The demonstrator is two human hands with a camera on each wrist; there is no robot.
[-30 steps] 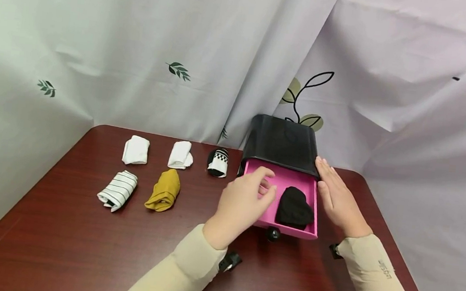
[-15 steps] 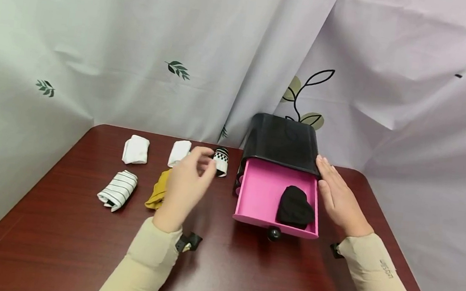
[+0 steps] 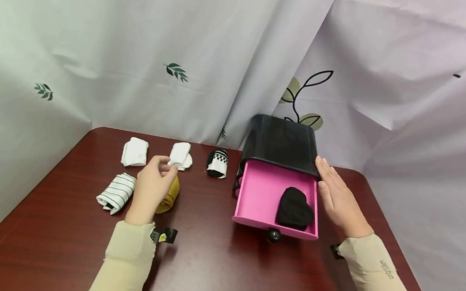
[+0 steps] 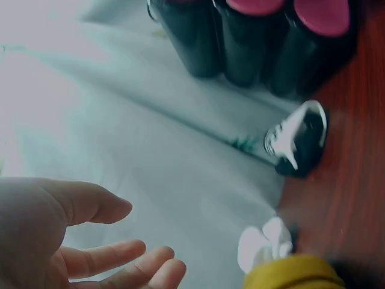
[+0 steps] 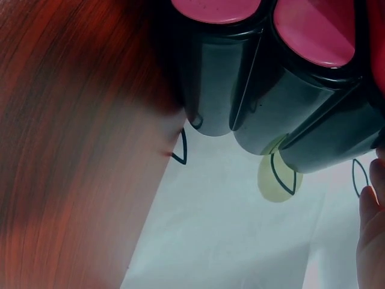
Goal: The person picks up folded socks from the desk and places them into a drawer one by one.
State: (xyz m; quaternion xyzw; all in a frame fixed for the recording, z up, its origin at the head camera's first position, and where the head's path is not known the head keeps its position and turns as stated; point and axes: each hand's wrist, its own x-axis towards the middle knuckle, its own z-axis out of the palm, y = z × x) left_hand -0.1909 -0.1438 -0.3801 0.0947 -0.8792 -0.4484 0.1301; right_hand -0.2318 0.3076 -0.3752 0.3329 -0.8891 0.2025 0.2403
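Observation:
My left hand (image 3: 149, 191) hovers with loosely bent fingers over a rolled mustard-yellow sock (image 3: 170, 198), partly hiding it. In the left wrist view, thumb and fingers stand apart with nothing between them; the yellow sock (image 4: 295, 274) shows at the bottom edge. My right hand (image 3: 340, 199) rests, fingers straight, against the right side of a black drawer cabinet (image 3: 282, 141). Its top pink drawer (image 3: 258, 193) is pulled out, with a folded black cloth, perhaps a sock (image 3: 294, 209), at the right inside it.
On the table (image 3: 220, 267) lie a striped sock roll (image 3: 117, 193), a white folded sock (image 3: 135, 152), another white one (image 3: 180, 154) and a black-and-white checkered one (image 3: 218, 164). A black knob (image 3: 273, 235) sticks out from the drawer front. A curtain (image 3: 140, 50) hangs behind.
My left hand has moved left from above the pink drawer to the yellow sock. The right hand, the drawer and the black cloth have stayed in place.

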